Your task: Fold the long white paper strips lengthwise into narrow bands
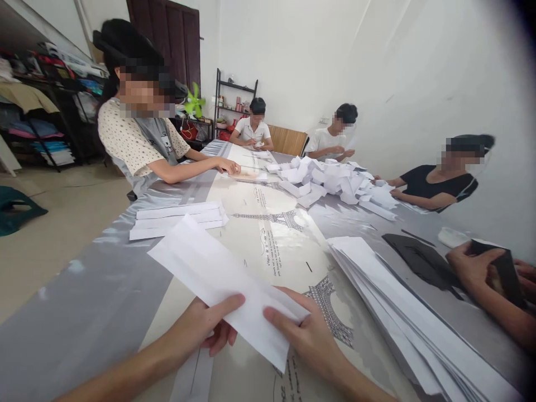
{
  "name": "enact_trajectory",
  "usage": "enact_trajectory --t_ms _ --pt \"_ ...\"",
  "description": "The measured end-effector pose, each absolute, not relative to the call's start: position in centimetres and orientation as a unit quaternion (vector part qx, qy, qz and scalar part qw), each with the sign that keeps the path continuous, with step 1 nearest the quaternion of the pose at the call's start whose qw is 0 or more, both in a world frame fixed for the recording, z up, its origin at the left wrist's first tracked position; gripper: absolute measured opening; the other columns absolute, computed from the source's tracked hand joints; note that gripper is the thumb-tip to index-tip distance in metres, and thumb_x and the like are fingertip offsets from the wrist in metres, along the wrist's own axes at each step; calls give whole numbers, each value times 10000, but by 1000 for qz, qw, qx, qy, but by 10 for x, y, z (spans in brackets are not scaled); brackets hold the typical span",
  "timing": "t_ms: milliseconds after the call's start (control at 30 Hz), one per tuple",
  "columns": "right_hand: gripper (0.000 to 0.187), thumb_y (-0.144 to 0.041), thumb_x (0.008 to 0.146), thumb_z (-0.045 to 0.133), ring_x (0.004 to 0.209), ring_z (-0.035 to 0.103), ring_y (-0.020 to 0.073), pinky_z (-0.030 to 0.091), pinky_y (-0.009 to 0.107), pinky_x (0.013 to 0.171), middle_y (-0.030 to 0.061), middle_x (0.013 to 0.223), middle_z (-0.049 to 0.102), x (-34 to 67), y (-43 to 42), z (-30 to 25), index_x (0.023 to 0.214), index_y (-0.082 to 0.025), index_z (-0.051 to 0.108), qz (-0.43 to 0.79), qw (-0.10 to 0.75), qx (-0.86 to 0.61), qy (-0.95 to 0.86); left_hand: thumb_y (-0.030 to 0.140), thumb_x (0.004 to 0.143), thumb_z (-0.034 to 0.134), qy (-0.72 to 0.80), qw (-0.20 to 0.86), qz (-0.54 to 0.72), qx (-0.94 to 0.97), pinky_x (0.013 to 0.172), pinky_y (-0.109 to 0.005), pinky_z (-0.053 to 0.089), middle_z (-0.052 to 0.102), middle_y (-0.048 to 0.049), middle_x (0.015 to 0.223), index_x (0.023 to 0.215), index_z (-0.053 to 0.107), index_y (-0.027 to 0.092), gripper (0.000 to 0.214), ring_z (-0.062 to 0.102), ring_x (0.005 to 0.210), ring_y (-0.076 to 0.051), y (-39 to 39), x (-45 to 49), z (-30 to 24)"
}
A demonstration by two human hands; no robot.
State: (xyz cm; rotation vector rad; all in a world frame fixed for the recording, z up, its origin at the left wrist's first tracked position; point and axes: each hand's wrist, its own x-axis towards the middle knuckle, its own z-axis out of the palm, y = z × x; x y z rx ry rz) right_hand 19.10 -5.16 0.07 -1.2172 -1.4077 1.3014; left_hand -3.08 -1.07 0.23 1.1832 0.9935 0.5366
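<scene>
A long white folded strip of paper [221,273] is held up at a slant over the table. My left hand [213,324] grips its lower edge, thumb on top and fingers curled beneath. Farther right along the same paper, my right hand [301,324] pinches it between the thumb and the fingers behind. Under my left hand lies another white strip [192,379] on the cloth. A row of folded white strips [180,218] rests beyond the held paper. To the right of my right hand is a stack of long white sheets [385,307].
The table wears a patterned cover [234,195] printed with towers. A heap of folded papers [326,178] lies farther along. People sit around the table; at right, another person's hand [473,268] holds a dark object beside a flat black item [419,259].
</scene>
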Motion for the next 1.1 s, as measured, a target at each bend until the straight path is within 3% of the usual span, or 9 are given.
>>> enact_trajectory --t_ms 233,300,433,500,700,800,967,1100 --pt "351 -496 937 676 1037 695 279 584 431 872 62 1152 758 192 -53 3 1222 -310 761 495 432 -460 -597 737 855 563 437 704 257 497 411 -271 141 538 -40 480 516 588 145 682 366 346 -83 -8 -29 6" --pt "367 -508 953 648 977 708 263 604 402 793 57 1141 757 191 -53 5 1260 -328 740 503 424 -443 -609 734 865 555 436 709 263 488 413 -268 147 546 -44 483 543 609 140 679 370 352 -86 -7 -30 5" --pt "491 -545 949 637 617 672 166 551 287 507 43 985 752 187 -54 14 1392 -333 642 584 376 -402 -597 741 882 511 426 719 259 484 423 -264 176 563 -66 489 547 627 127 709 376 357 -88 -7 -31 2" --pt "502 -551 951 629 576 636 146 530 272 487 39 961 747 186 -54 19 1400 -326 636 614 362 -381 -589 734 875 513 425 722 258 481 424 -264 186 585 -77 503 579 652 120 696 382 353 -92 -7 -31 1" --pt "419 -501 979 605 907 681 231 558 353 769 38 1041 763 191 -52 19 1343 -309 686 586 369 -376 -616 700 850 545 400 747 259 463 424 -268 208 624 -85 552 644 690 106 645 416 370 -109 -6 -32 2" --pt "400 -492 959 639 868 692 224 554 351 749 28 1008 769 194 -51 15 1315 -320 704 575 386 -393 -605 719 869 510 392 760 256 452 415 -274 210 633 -86 575 685 712 103 673 425 378 -116 -5 -33 2" --pt "273 -460 913 713 912 707 235 562 384 848 27 963 783 197 -51 10 1138 -332 799 557 429 -419 -575 704 914 444 366 769 251 460 430 -275 233 623 -91 584 613 684 112 707 426 393 -110 -5 -34 4" --pt "274 -437 874 758 736 694 192 575 323 635 38 993 768 199 -50 3 1127 -340 800 581 433 -389 -569 675 927 427 361 764 263 466 440 -271 252 619 -78 591 644 682 121 672 417 407 -111 -4 -36 7"
